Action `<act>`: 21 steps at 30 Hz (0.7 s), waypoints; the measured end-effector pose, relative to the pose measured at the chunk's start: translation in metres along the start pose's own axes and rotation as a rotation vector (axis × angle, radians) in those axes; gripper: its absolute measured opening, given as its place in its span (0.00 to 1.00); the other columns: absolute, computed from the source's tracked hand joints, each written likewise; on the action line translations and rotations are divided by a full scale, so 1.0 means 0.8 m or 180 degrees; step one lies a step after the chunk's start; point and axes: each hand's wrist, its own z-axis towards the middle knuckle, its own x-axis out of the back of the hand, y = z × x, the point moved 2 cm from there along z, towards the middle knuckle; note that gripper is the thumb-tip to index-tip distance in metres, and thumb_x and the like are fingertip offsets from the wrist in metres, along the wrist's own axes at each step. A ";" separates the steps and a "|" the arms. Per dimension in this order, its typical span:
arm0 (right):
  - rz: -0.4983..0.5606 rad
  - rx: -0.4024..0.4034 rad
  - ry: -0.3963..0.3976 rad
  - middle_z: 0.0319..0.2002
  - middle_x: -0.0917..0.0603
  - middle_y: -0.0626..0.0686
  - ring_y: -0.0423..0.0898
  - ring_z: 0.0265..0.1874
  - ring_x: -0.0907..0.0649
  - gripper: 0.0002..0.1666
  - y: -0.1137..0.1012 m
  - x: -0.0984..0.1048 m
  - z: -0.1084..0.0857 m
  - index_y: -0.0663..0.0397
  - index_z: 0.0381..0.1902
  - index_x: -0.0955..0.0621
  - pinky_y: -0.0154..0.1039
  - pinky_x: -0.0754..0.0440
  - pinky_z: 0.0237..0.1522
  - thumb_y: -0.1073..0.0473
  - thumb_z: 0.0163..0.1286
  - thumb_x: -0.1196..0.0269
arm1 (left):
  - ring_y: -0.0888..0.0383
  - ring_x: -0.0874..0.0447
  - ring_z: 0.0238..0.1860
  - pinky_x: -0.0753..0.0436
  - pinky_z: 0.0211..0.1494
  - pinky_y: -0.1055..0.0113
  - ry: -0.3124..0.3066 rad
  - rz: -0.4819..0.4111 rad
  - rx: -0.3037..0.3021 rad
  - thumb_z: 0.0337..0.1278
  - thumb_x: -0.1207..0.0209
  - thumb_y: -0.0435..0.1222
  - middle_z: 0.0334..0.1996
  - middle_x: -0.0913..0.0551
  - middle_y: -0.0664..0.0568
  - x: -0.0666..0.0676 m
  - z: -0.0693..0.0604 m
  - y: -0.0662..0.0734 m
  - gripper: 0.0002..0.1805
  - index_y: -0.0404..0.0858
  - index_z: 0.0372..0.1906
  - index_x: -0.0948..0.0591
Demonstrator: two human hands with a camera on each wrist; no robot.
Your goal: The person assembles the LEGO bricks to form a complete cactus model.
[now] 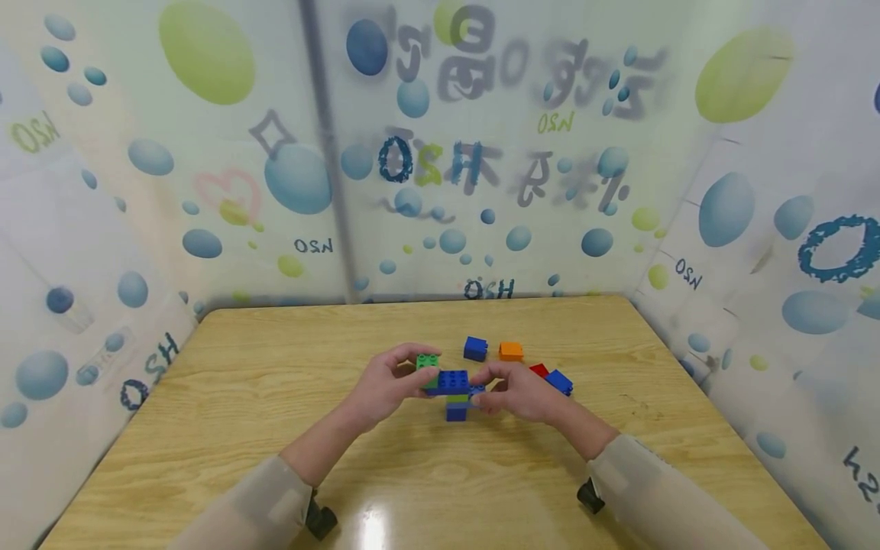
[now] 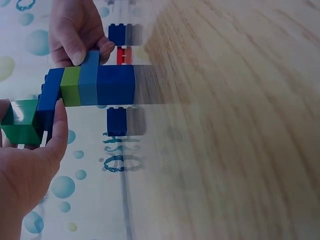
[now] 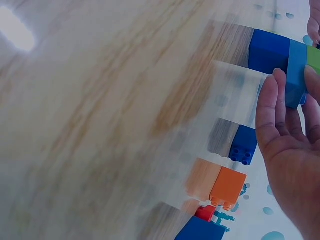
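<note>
A small stack of toy building bricks stands on the table between both hands. At its foot is a blue brick (image 1: 456,413); above that come a light blue brick (image 2: 90,82), a lime green brick (image 2: 71,86) and a dark blue brick (image 1: 453,380). On top, at the left end, sits a green brick (image 1: 427,365). My left hand (image 1: 385,386) grips the green brick, one finger also lying along the dark blue brick. With thumb and fingers, my right hand (image 1: 519,391) pinches the light blue brick's end, which juts out to the right.
Behind the stack lie a loose blue brick (image 1: 475,348) and an orange brick (image 1: 511,351). A red brick (image 1: 539,370) and another blue brick (image 1: 560,382) lie just beyond the right hand. A patterned curtain (image 1: 481,229) hangs along the wooden table's (image 1: 275,367) far edge.
</note>
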 end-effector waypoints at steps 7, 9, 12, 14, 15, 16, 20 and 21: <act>0.0029 0.0001 -0.0012 0.55 0.14 0.56 0.52 0.43 0.08 0.18 0.001 0.000 0.000 0.59 0.60 0.16 0.47 0.06 0.51 0.56 0.79 0.30 | 0.55 0.12 0.47 0.05 0.52 0.59 0.0037 -0.0038 -0.0072 0.77 0.32 0.39 0.45 0.22 0.49 -0.001 0.001 0.000 0.19 0.38 0.65 0.18; 0.0034 0.0003 -0.0018 0.55 0.14 0.56 0.52 0.43 0.08 0.18 0.002 0.000 0.001 0.59 0.60 0.16 0.47 0.06 0.51 0.56 0.79 0.30 | 0.55 0.12 0.46 0.05 0.51 0.58 0.0032 -0.0061 -0.0086 0.77 0.32 0.38 0.43 0.23 0.50 -0.001 0.001 0.001 0.18 0.37 0.65 0.17; 0.0038 0.0005 -0.0023 0.55 0.14 0.56 0.53 0.44 0.08 0.18 0.002 0.000 0.001 0.59 0.60 0.16 0.47 0.06 0.51 0.56 0.80 0.30 | 0.55 0.13 0.46 0.05 0.51 0.57 0.0023 -0.0082 -0.0095 0.77 0.32 0.37 0.43 0.23 0.50 -0.001 0.001 0.001 0.18 0.37 0.65 0.17; 0.0037 0.0004 -0.0025 0.55 0.14 0.56 0.53 0.44 0.08 0.18 0.001 0.000 0.001 0.59 0.60 0.16 0.47 0.06 0.51 0.56 0.80 0.30 | 0.55 0.14 0.46 0.05 0.52 0.55 0.0016 -0.0098 -0.0107 0.77 0.32 0.36 0.42 0.24 0.50 -0.001 0.001 0.002 0.18 0.36 0.65 0.17; 0.0035 0.0008 -0.0026 0.55 0.14 0.56 0.53 0.43 0.08 0.18 0.001 0.000 0.001 0.59 0.60 0.16 0.47 0.06 0.51 0.56 0.80 0.30 | 0.55 0.14 0.46 0.05 0.52 0.53 0.0012 -0.0106 -0.0112 0.77 0.32 0.36 0.42 0.24 0.50 -0.001 0.001 0.002 0.18 0.36 0.65 0.17; 0.0036 0.0009 -0.0029 0.55 0.14 0.56 0.53 0.44 0.08 0.18 0.001 0.000 0.000 0.59 0.60 0.16 0.47 0.06 0.51 0.56 0.80 0.30 | 0.55 0.13 0.46 0.05 0.52 0.51 0.0009 -0.0112 -0.0118 0.77 0.32 0.36 0.42 0.24 0.50 -0.001 0.001 0.002 0.18 0.36 0.65 0.17; 0.0028 0.0011 -0.0028 0.55 0.14 0.56 0.53 0.43 0.08 0.18 0.000 0.000 0.000 0.59 0.61 0.16 0.46 0.06 0.51 0.56 0.80 0.30 | 0.55 0.14 0.46 0.05 0.53 0.48 -0.0005 -0.0132 -0.0134 0.77 0.33 0.35 0.42 0.23 0.50 -0.001 0.001 0.003 0.18 0.35 0.65 0.17; 0.0026 0.0012 -0.0030 0.55 0.14 0.56 0.53 0.43 0.08 0.18 -0.001 0.000 0.000 0.59 0.61 0.16 0.46 0.06 0.51 0.56 0.80 0.30 | 0.55 0.14 0.46 0.05 0.53 0.49 -0.0007 -0.0127 -0.0132 0.77 0.33 0.35 0.42 0.23 0.50 -0.001 0.001 0.004 0.18 0.35 0.65 0.17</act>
